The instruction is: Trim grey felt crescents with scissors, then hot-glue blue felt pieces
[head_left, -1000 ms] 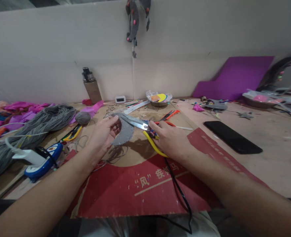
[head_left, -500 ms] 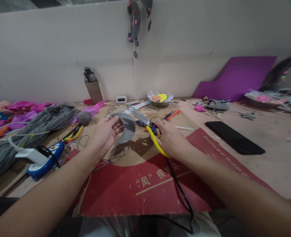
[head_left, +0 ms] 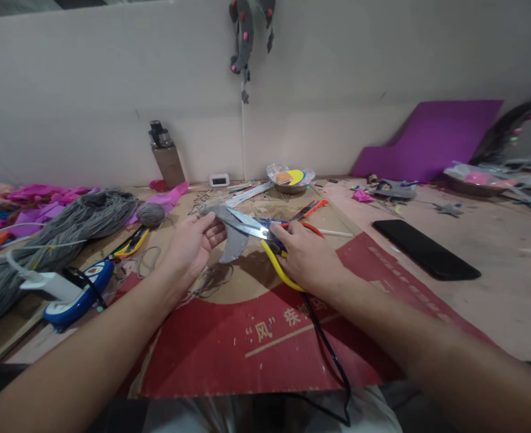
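Note:
My left hand (head_left: 197, 243) pinches the upper end of a grey crescent-shaped felt piece (head_left: 236, 243), which hangs above the cardboard. In my right hand (head_left: 305, 255) are scissors (head_left: 281, 267) with a yellow handle and a red and blue part. Their silvery blades are spread and point left, lying across the upper part of the felt. Whether the felt is between the blades cannot be made out. Grey thread (head_left: 213, 279) lies on the cardboard under the felt.
Red and brown cardboard (head_left: 202, 355) covers the middle of the table. Grey yarn (head_left: 94, 216), a blue power strip (head_left: 80, 294) and a yellow cutter (head_left: 132, 242) lie left. A phone (head_left: 425, 249) lies right; a bowl (head_left: 291, 187) stands behind. A black cable (head_left: 323, 337) crosses the cardboard's front.
The scissors' blades have spread apart and moved left and down onto the felt. My right hand has shifted slightly left. My left hand still holds the felt. The view has shifted slightly.

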`<state>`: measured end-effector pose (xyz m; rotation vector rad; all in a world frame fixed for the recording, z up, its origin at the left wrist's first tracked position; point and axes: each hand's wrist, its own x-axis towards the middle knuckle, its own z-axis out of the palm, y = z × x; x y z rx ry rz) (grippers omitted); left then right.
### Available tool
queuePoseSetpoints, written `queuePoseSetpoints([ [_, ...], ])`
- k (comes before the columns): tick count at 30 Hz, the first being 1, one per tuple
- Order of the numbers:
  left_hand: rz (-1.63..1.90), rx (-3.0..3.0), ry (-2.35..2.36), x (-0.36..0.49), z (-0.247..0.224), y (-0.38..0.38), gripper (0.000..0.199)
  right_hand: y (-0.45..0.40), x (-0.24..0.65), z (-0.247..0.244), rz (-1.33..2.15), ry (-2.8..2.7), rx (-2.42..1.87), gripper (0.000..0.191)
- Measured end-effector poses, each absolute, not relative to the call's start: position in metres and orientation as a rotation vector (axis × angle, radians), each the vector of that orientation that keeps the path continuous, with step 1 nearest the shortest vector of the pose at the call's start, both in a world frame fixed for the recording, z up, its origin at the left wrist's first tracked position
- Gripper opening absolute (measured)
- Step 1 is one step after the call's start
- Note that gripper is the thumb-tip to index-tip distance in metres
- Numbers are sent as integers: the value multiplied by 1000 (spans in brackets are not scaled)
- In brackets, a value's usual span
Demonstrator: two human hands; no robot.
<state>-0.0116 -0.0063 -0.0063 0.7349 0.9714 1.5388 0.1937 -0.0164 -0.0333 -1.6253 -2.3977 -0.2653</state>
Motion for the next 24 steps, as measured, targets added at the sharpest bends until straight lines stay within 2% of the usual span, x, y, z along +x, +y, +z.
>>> queuePoseSetpoints([
  [10, 1535, 627, 947, -14, -10, -4, 10, -23, 193, -25, -360, -2421, -1638, 35],
  [17, 1526, 659, 986, -16, -16, 1, 9, -17, 198, -27, -50, -2302, -1567, 25],
  [24, 1602, 777, 979, -16, -14, 1, 8, -14, 201, -30, -68, -2245, -1425, 40],
])
